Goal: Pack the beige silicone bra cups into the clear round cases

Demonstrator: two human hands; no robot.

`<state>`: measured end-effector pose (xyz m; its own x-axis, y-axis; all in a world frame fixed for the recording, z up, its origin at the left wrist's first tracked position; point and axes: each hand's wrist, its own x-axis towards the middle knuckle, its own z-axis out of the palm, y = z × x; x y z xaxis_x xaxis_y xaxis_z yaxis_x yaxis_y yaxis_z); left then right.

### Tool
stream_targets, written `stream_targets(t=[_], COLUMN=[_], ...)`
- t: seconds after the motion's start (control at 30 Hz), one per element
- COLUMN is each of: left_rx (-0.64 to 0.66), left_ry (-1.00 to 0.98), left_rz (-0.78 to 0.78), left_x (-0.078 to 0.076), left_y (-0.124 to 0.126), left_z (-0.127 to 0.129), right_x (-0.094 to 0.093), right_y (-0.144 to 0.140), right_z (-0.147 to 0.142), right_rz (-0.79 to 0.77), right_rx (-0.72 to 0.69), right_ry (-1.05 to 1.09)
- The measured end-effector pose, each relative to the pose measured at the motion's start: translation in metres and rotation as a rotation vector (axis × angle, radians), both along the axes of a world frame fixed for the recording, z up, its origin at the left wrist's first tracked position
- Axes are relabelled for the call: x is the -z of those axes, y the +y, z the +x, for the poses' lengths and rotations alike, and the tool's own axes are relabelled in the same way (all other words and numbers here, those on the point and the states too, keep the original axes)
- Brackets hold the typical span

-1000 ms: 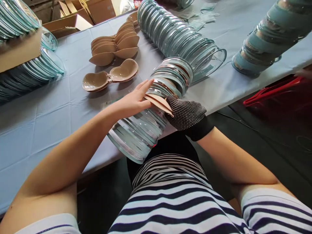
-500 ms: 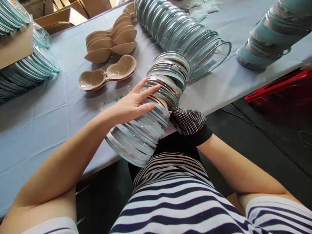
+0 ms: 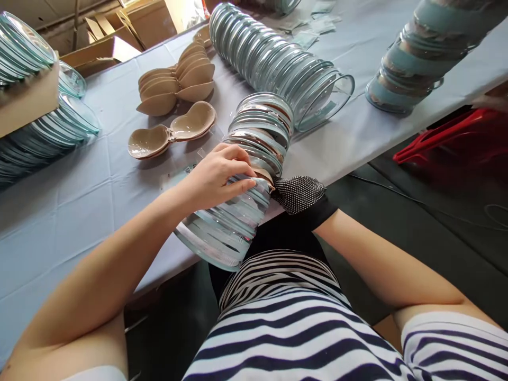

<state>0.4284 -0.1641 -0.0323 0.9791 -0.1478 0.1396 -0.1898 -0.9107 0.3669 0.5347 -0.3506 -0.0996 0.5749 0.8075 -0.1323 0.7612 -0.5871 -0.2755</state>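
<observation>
My left hand [image 3: 222, 177] is bare and lies over a leaning stack of nested clear plastic shells [image 3: 222, 227]. Its fingers are curled and the thumb is drawn in, pressing on a shell edge near the middle of the stack. Beige bra cups [image 3: 264, 174] show between some shells. In a black glove with white dots, my right hand [image 3: 299, 194] is against the stack's right side, beside a small tan piece at the cups' edge; its fingers are not distinct. A pair of glossy beige bra cups [image 3: 172, 132] lies hollow side up, left of the stack.
Behind it is a row of nested beige bra cups [image 3: 177, 82]. A long row of clear shells [image 3: 273, 63] runs across the table [image 3: 79, 211]. More shells stand in stacks at far left [image 3: 35, 140] and right [image 3: 416, 58]. A red object [image 3: 444, 135] is beyond the table edge.
My left hand's spread fingers have curled in against the shell stack. My right hand stays at the stack's right side. The whole view has shifted slightly.
</observation>
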Motion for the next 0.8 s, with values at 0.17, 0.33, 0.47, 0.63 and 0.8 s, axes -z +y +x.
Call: stream_targets(t=[0.17, 0.33, 0.47, 0.63, 0.8], left_rx=[-0.014, -0.055, 0.125, 0.242, 0.268], left_ry=[0.035, 0.03, 0.047, 0.061, 0.123], left_rz=[0.134, 0.171, 0.102, 0.075, 0.018], left_x=[-0.008, -0.005, -0.001, -0.004, -0.005], left_y=[0.005, 0.014, 0.013, 0.007, 0.01], left_z=[0.01, 0.015, 0.017, 0.018, 0.022], right_x=[-0.007, 0.006, 0.018, 0.019, 0.017], right_y=[-0.004, -0.002, 0.001, 0.011, 0.011], right_z=[0.008, 0.0, -0.008, -0.008, 0.004], right_rz=[0.042, 0.048, 0.114, 0.08, 0.227], right_rx=[-0.165, -0.059, -0.011, 0.069, 0.07], right_ry=[0.273, 0.021, 0.009, 0.02, 0.35])
